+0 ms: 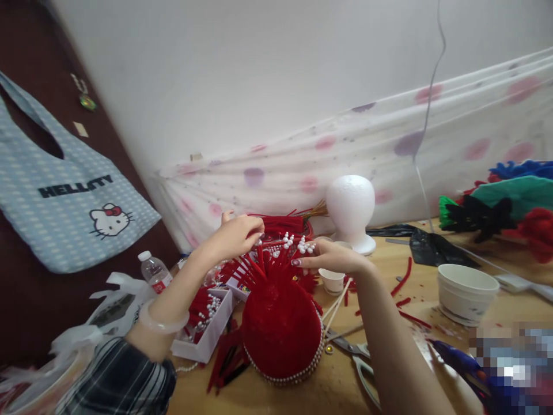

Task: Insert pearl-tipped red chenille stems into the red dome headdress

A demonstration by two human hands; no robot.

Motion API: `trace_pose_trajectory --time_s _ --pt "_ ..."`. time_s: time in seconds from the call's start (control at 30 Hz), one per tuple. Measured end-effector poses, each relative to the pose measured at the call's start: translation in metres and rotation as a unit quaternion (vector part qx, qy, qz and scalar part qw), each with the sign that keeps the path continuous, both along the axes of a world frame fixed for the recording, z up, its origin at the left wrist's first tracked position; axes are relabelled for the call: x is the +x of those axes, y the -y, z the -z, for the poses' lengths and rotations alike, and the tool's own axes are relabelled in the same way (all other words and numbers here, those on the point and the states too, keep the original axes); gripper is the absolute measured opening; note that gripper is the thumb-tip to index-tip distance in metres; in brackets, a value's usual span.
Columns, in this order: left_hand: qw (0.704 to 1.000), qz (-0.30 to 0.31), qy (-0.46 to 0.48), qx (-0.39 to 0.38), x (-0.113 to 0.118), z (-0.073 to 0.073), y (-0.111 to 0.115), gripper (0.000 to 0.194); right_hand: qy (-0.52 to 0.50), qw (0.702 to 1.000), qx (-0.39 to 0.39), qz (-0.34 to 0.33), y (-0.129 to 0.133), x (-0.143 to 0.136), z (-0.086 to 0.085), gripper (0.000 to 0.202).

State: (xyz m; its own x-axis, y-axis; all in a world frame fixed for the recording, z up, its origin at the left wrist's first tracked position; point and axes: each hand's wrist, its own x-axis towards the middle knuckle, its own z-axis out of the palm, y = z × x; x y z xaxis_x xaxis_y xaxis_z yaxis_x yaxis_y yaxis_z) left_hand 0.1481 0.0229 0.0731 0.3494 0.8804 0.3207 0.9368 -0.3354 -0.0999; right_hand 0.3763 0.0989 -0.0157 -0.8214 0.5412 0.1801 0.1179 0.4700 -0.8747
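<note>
A red fuzzy headpiece (283,331) edged with a string of small pearls stands on the table, red stems fanning up from its far side. My left hand (239,235) is over the left of the fan, thumb and fingers closed together near a stem tip; what they grip is too small to name. On the right of the fan, my right hand (328,256) has its fingers closed beside a cluster of white pearl beads (305,246). Whether it pinches a stem there is hidden. More white beads (287,239) top a stem between the hands.
A white foam head (351,210) stands behind. Scissors (365,360), a white cup (467,293) and a blue tool (464,366) lie to the right. At left are a box of beaded stems (205,340), a bottle (153,271) and plastic bags (112,308).
</note>
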Motion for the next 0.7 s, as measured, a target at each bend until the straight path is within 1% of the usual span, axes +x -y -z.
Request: trace_pose_trajectory --time_s 0.13,0.37,0.43,0.53,0.6,0.7 --pt "0.999 0.015 -0.02 0.021 0.0 0.002 0.003 0.016 -0.012 1.0 -0.009 -0.002 0.001 0.0 0.002 0.029" --pt "0.997 0.023 -0.007 0.079 0.0 0.015 0.005 0.018 -0.015 1.0 -0.007 -0.011 -0.004 -0.01 0.01 0.025" --pt "0.996 0.028 0.018 0.08 0.001 0.018 0.006 0.017 -0.015 1.0 -0.007 -0.011 -0.006 -0.012 0.012 0.026" --pt "0.994 0.028 0.093 0.052 0.002 0.02 0.005 0.015 -0.018 1.0 -0.005 -0.012 -0.008 -0.013 0.014 0.027" --pt "0.99 0.028 0.136 0.028 0.002 0.021 0.003 0.013 -0.024 1.0 -0.005 -0.014 -0.008 -0.011 0.014 0.026" --pt "0.984 0.041 0.174 0.001 0.001 0.02 0.001 0.013 -0.031 0.999 -0.007 -0.015 -0.006 -0.007 0.011 0.024"
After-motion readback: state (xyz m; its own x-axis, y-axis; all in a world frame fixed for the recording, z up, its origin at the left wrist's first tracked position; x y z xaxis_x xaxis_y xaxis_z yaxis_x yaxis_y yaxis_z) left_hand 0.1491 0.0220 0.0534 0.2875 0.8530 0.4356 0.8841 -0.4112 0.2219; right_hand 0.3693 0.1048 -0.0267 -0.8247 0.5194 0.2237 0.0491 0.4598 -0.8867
